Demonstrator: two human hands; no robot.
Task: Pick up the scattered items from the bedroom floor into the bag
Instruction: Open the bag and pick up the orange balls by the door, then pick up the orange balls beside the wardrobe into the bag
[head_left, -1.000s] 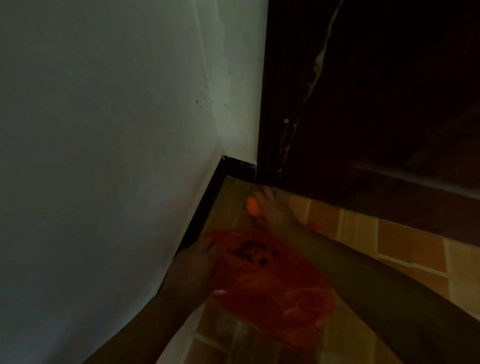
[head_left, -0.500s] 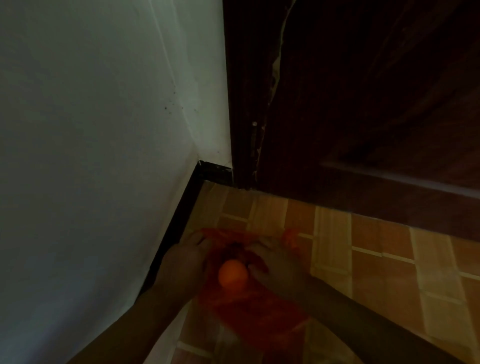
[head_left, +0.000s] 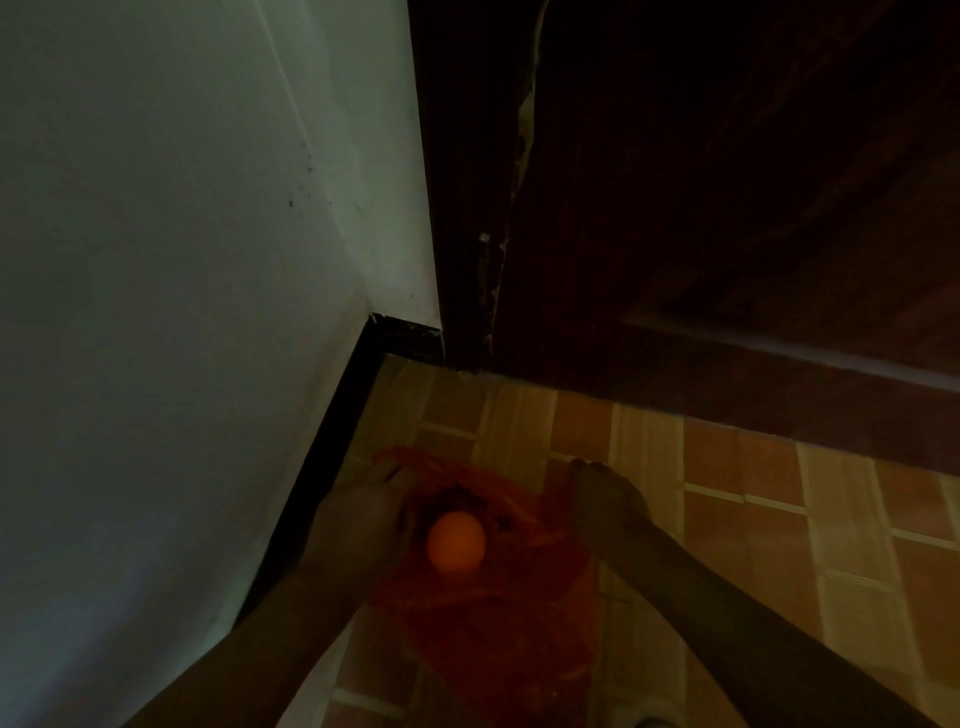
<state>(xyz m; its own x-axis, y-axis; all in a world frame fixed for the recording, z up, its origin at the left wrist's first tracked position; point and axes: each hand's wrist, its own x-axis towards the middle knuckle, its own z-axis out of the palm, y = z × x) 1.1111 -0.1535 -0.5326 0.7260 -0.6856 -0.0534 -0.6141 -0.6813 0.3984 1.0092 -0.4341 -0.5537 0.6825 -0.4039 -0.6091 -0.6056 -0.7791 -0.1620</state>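
**Ball over the bag mouth: keep the opening wide**

Low in the frame, just left of centre, you have the round orange ball (head_left: 456, 541) sitting in the mouth of the thin red plastic bag (head_left: 498, 613), which lies crumpled on the tan and orange tiled floor (head_left: 753, 519) near the corner where the pale wall (head_left: 182, 260) meets the black skirting board (head_left: 322, 467). Your left hand (head_left: 363, 514) is at the bag's left rim, its fingers (head_left: 387, 475) closed on the plastic there and pulling the edge toward the wall. Your right hand (head_left: 608, 499) is to the right of the bag, apart from the ball; its fingers look loosely spread and hold nothing, though the dim light makes this hard to confirm.

To finish this step well, hold the left rim taut and raised so the opening does not collapse, and let the ball settle down into the pouch rather than rest on a fold, since a smooth ball would likely roll out over slack plastic. Use your right hand to lift the opposite rim if the ball stalls.

Inside the bag, above the ball, there is a dark clump; I cannot tell what it is. The dark wooden door (head_left: 727, 182) fills the upper right of the frame.
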